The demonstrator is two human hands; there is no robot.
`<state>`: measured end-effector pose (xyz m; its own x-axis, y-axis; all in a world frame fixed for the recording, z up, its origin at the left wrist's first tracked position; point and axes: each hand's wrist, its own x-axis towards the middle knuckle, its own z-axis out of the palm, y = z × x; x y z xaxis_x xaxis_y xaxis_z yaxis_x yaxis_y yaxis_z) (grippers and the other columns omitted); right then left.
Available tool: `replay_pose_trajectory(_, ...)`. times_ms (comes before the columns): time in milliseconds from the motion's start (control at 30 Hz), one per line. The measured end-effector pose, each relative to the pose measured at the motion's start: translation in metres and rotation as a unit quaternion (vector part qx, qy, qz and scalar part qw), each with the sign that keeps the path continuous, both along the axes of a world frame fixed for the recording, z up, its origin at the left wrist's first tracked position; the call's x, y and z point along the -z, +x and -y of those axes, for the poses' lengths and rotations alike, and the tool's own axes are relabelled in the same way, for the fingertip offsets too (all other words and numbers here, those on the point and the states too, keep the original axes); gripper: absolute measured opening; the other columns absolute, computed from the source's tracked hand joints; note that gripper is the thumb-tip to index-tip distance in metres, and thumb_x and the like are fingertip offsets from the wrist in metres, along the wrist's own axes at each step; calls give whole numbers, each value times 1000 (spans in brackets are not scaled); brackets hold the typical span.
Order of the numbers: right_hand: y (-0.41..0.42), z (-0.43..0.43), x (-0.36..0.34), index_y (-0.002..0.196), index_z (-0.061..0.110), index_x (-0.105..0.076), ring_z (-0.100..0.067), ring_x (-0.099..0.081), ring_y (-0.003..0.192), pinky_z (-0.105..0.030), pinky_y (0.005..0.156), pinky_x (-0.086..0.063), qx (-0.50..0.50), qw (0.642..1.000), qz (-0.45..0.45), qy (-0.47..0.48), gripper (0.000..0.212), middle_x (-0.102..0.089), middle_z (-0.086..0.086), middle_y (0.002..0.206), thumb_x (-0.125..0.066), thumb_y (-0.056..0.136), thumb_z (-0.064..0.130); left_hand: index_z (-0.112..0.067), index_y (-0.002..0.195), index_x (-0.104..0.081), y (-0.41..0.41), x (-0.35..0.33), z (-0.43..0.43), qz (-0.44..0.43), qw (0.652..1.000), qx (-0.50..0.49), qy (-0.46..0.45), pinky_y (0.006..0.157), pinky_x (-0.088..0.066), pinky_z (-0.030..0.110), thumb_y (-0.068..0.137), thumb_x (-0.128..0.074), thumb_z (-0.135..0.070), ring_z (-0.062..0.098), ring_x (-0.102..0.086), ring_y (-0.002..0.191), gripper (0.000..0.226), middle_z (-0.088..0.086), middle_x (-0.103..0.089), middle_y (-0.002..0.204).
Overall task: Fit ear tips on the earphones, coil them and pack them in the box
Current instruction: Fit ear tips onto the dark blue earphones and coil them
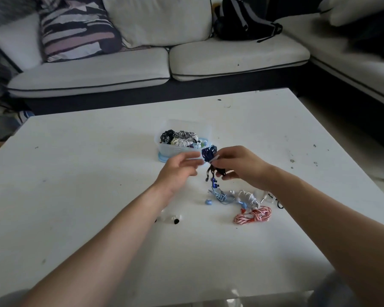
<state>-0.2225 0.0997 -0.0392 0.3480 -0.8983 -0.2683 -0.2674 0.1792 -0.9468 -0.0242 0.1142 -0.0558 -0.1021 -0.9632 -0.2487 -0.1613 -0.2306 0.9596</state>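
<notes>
Right hand: pinching dark blue coiled earphones.
Left hand: blurred; I cannot tell its grip.
Far: clear plastic box, cable-filled.

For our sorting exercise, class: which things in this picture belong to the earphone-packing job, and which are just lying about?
Job: dark blue earphones in the right hand, box, red-and-white earphones, light blue earphones, loose ear tips.
Lying about: striped cushion, black backpack, sofa.

left hand: bare | right hand: bare | forearms: 2, bare | clothing: grey
</notes>
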Motion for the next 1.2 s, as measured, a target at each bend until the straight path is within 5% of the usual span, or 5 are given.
replay_pose_trajectory(267, 12, -6, -15, 93, 1, -62, -30, -63, 74, -38, 79, -57, 71, 958, 257, 107, 12, -61, -15, 83, -51, 97, 3, -15, 102, -70, -9, -9, -10, -7, 997, 73, 24, 84, -45, 26, 59, -52, -7, 14, -62, 89, 47, 1, -71, 89)
replay_pose_trajectory(400, 13, -6, -18, 97, 0, -56, -27, -64, 72, -33, 77, -57, 110, 926, 321, 162, 12, -66, -12, 75, -46, 97, 6, -5, 119, -64, 0, -12, -14, -109, 988, 52, 92, 95, -46, 40, 79, -42, 6, 28, -67, 96, 48, 9, -66, 89)
replay_pose_trajectory(533, 9, -4, -12, 98, 0, -53, -27, -67, 73, -36, 79, -58, 127, 921, 315, 189, 14, -66, -16, 84, -40, 95, 4, -7, 115, -63, 16, -19, -14, -219, 962, 7, 163, 73, -58, 35, 86, -38, 7, 27, -68, 79, 40, 11, -66, 90)
replay_pose_trajectory(900, 33, -21, 13, 89, 7, -70, -17, -63, 66, -21, 57, -51, 7, 992, -120, 43, 11, -75, -10, 80, -75, 79, 6, -1, 115, -55, 46, -16, -29, -64, 991, -47, 110, 78, -59, 28, 86, -68, 5, 26, -72, 83, 32, 21, -73, 102)
replay_pose_trajectory(1200, 37, -30, 11, 114, 38, -59, -16, -57, 98, -31, 77, -46, -105, 863, -463, -171, 40, -53, 10, 108, -70, 76, 42, -9, 95, -65, 25, 2, -34, -23, 995, -15, 92, 88, -57, 31, 77, -77, 7, 18, -71, 84, 28, 9, -76, 94)
